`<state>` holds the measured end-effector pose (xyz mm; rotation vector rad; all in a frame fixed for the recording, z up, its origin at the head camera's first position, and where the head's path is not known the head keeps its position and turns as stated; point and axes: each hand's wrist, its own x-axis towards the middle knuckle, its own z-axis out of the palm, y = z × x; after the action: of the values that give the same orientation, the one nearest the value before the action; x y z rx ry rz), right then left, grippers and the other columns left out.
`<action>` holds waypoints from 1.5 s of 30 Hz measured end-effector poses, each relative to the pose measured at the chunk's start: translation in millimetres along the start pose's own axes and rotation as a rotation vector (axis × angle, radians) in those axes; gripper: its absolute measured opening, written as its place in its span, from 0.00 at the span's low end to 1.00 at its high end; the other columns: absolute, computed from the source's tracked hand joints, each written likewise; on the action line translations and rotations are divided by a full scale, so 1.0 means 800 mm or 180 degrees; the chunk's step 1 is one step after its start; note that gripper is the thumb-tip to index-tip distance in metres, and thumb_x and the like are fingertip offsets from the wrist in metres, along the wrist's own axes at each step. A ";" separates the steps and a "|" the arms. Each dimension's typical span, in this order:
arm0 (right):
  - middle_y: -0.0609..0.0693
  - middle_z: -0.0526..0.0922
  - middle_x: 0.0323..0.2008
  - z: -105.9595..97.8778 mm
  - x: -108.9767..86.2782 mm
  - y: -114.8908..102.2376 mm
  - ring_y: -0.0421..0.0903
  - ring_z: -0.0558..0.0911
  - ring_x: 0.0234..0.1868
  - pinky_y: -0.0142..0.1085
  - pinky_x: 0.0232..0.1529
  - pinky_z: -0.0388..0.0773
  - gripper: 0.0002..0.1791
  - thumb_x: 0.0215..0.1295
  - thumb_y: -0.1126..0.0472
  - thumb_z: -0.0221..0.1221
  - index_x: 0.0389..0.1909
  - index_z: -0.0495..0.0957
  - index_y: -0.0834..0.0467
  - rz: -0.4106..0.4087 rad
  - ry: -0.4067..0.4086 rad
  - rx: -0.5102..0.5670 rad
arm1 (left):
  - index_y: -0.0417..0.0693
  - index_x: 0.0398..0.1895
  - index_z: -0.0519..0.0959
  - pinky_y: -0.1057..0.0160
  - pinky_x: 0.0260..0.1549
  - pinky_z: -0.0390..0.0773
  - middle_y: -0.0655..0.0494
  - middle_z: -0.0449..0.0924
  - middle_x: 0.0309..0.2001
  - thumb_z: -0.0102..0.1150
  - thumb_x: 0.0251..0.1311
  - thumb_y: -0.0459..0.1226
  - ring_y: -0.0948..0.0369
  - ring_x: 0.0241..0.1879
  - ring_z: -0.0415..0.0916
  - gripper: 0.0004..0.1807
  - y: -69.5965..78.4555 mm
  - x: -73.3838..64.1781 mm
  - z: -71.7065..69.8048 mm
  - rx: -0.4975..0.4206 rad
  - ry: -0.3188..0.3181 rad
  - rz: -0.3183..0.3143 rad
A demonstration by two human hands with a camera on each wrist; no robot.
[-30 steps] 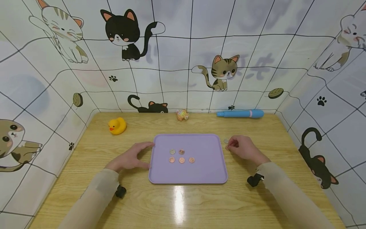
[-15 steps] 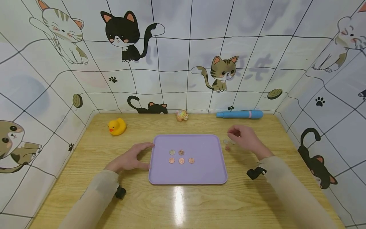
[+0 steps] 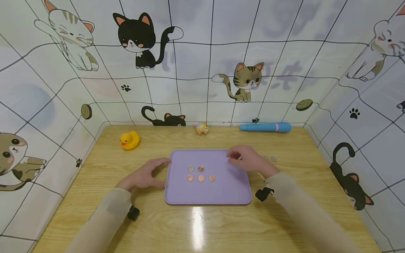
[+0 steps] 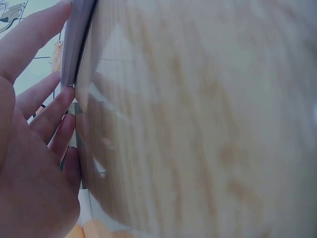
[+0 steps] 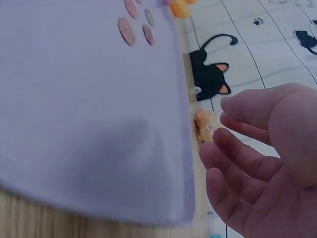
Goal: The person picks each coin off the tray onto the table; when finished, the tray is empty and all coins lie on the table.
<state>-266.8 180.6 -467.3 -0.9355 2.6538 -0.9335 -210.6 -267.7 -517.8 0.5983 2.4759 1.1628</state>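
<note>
A lilac tray [image 3: 221,193] lies on the wooden table, with several coins [image 3: 200,178] in two rows on it, copper ones and a silvery one. At the tray's left edge my left hand [image 3: 145,174] rests with fingers spread, fingertips and thumb at the rim. My right hand [image 3: 248,160] is above the tray's upper right part. Its thumb and index finger come together in a pinch, as on a small coin, which their tips hide. In the right wrist view the other fingers [image 5: 223,193] are loosely bent. Behind the right hand, silvery coins [image 3: 270,159] lie on the table, partly covered by it.
Along the back stand a yellow rubber duck [image 3: 129,140], a small colourful figurine [image 3: 201,128] and a blue pen-like stick [image 3: 265,127]. A cat-patterned sheet [image 3: 190,84] encloses the back and both sides of the table [image 3: 152,225].
My right hand has gone from the coins right of the tray, first up and back, then left over the tray. The left hand and the coins on the tray have stayed put.
</note>
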 end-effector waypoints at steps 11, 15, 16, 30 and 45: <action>0.43 0.85 0.38 0.047 0.042 -0.039 0.41 0.81 0.41 0.37 0.44 0.80 0.08 0.71 0.60 0.66 0.48 0.85 0.55 -0.0221 -0.0515 -0.0305 | 0.52 0.80 0.66 0.30 0.77 0.47 0.47 0.60 0.81 0.81 0.53 0.48 0.41 0.79 0.52 0.51 -0.001 0.001 0.000 0.0086 0.0012 0.0035; 0.45 0.83 0.39 0.055 0.051 -0.048 0.42 0.78 0.41 0.39 0.47 0.78 0.11 0.70 0.59 0.67 0.51 0.84 0.57 -0.0198 -0.0645 -0.0367 | 0.52 0.79 0.66 0.30 0.76 0.47 0.47 0.60 0.80 0.81 0.53 0.48 0.41 0.79 0.52 0.51 -0.003 0.003 0.000 0.0086 0.0029 0.0053; 0.46 0.83 0.39 0.056 0.053 -0.050 0.43 0.78 0.41 0.39 0.47 0.78 0.12 0.70 0.59 0.67 0.51 0.84 0.57 -0.0199 -0.0659 -0.0397 | 0.52 0.79 0.66 0.30 0.76 0.47 0.47 0.60 0.80 0.81 0.53 0.48 0.41 0.79 0.52 0.51 -0.003 0.003 0.000 0.0082 0.0028 0.0056; 0.49 0.85 0.46 0.080 0.074 -0.056 0.44 0.79 0.47 0.41 0.53 0.79 0.14 0.71 0.60 0.65 0.55 0.84 0.56 -0.0214 -0.0707 -0.0587 | 0.49 0.79 0.66 0.32 0.77 0.48 0.46 0.61 0.80 0.81 0.53 0.47 0.41 0.79 0.53 0.51 0.000 0.003 -0.001 0.0088 0.0009 0.0113; 0.49 0.84 0.44 0.085 0.084 -0.062 0.45 0.81 0.48 0.42 0.55 0.79 0.09 0.73 0.58 0.65 0.50 0.86 0.53 -0.0316 -0.0820 -0.0573 | 0.52 0.79 0.66 0.31 0.77 0.47 0.47 0.61 0.80 0.82 0.52 0.48 0.42 0.79 0.53 0.51 -0.002 0.004 0.000 0.0083 0.0020 0.0053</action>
<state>-270.0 74.8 -487.9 -1.1507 2.5197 -0.5538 -213.4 -267.3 -519.7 0.6244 2.4997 1.1419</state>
